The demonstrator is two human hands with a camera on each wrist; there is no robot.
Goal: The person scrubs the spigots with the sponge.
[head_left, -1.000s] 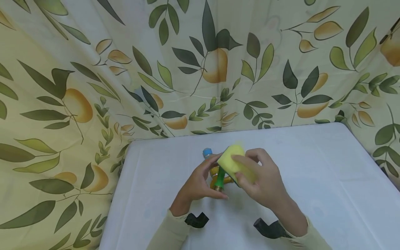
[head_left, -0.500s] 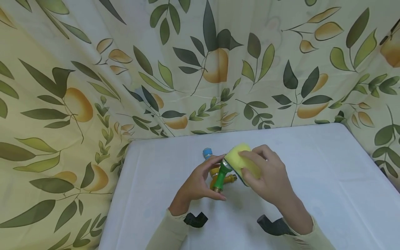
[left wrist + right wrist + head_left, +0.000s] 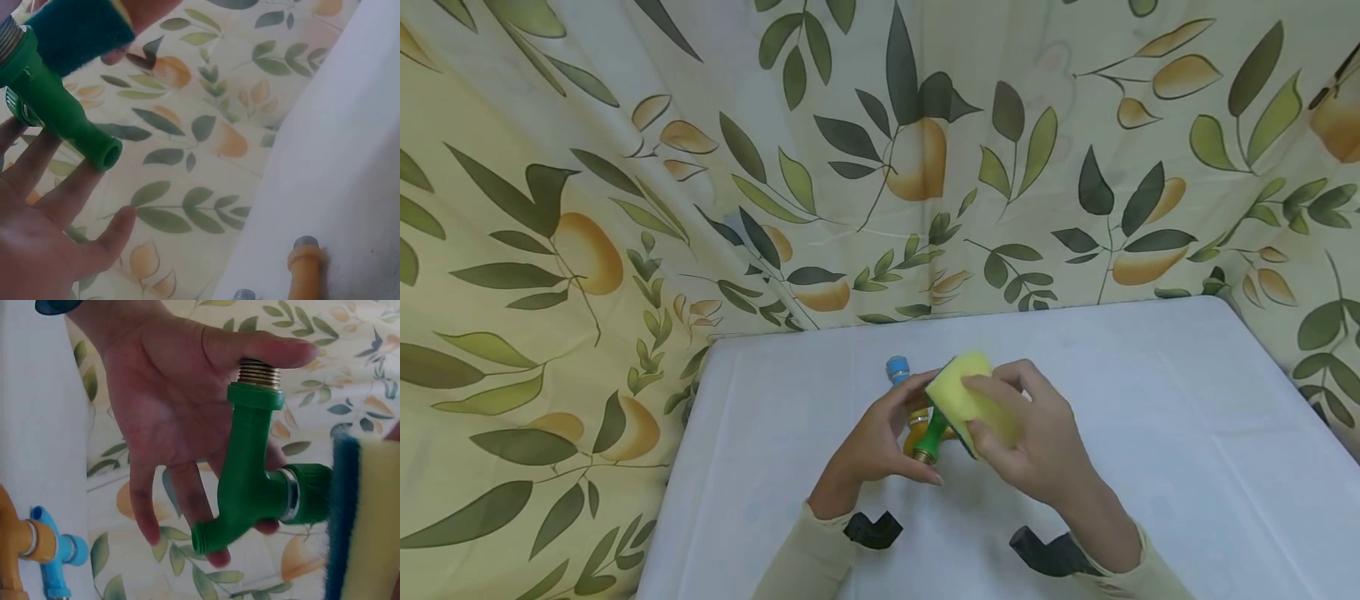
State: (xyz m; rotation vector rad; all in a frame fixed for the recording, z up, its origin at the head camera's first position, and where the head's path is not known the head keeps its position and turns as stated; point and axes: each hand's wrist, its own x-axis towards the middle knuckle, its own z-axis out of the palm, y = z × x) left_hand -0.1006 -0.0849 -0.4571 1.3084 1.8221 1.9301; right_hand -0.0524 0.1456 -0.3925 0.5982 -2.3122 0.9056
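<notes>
My left hand (image 3: 874, 437) holds a green plastic tap (image 3: 932, 438), its threaded end against the thumb and its spout end at the fingers. In the right wrist view the tap (image 3: 245, 456) shows brass threads, a silver ring and a ribbed green handle. My right hand (image 3: 1039, 435) grips a yellow sponge (image 3: 968, 398) between thumb and fingers. The sponge's dark blue-green scouring side (image 3: 342, 512) faces the tap and lies right at its handle. From the head view the sponge hides the tap's upper part. The left wrist view shows the scouring pad (image 3: 81, 34) just behind the tap.
Beyond my left hand, a blue tap (image 3: 897, 367) and a yellow-orange tap (image 3: 916, 433) lie on the white-covered table (image 3: 1150, 400). A curtain (image 3: 1075, 167) printed with leaves and fruit hangs along the table's back and left sides.
The sponge in my right hand moved up and right off the tap's handle, uncovering it, then came back left and down over it. My left hand and the tap stay nearly still.
</notes>
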